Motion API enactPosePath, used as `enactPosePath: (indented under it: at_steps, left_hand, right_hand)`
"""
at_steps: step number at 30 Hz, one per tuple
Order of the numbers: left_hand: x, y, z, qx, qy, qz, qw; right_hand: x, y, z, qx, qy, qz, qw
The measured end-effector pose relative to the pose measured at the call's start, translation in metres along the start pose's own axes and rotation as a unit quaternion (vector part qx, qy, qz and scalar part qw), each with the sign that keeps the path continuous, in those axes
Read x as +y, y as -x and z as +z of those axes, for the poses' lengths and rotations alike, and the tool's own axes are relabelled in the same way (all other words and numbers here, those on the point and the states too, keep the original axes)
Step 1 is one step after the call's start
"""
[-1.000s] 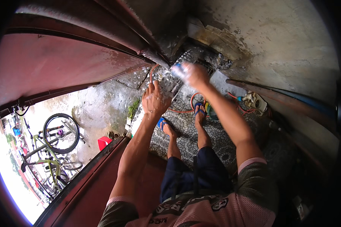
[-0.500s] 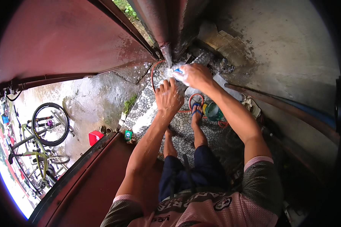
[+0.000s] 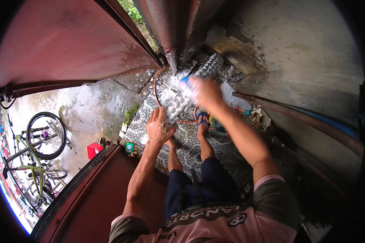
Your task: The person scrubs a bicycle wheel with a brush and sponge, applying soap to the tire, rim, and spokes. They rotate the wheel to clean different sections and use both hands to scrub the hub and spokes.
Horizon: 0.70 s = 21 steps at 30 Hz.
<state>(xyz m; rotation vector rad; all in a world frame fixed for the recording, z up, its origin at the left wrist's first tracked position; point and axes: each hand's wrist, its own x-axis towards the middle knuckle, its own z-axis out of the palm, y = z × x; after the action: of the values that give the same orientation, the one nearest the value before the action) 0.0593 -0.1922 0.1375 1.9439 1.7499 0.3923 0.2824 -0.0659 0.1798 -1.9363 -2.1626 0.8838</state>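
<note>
A knobby bicycle tyre, white with suds, stands edge-on in front of me and runs from the far right toward my left hand. My left hand is closed round the near end of the tyre, its wet fingers curled over the tread. Over the middle of the tyre my right hand, smeared by motion, is closed on a blue scrubbing tool. Foam and the hand hide most of that tool, so its exact kind is not plain. Suds cover the right fingers too.
An orange hose loops over the pebble-patterned floor. A metal post stands just beyond the tyre, with a concrete wall to the right. At the left are a green bicycle, a red container and a small green box.
My left hand has moved nearer and to the left, and more of the tyre shows between my hands. The right hand with the blue tool has shifted slightly nearer.
</note>
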Motion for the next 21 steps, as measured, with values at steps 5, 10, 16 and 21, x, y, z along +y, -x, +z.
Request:
enactPosePath:
  at_steps: [5, 10, 16, 21]
  left_hand:
    - [-0.003, -0.001, 0.004, -0.015, -0.027, 0.006, 0.999]
    - [0.024, -0.012, 0.006, -0.052, -0.057, -0.001, 0.997]
    - [0.023, -0.001, 0.006, -0.067, -0.068, -0.024, 0.995]
    - [0.029, -0.031, 0.010, -0.056, -0.062, -0.031, 0.996]
  right_hand:
    - [0.073, -0.029, 0.013, 0.007, -0.046, 0.099, 0.994]
    - [0.054, -0.040, 0.020, -0.040, 0.022, -0.024, 0.999]
    - [0.105, -0.075, -0.004, -0.165, 0.006, 0.048, 0.985]
    - [0.020, -0.029, 0.013, -0.101, 0.023, -0.068, 0.992]
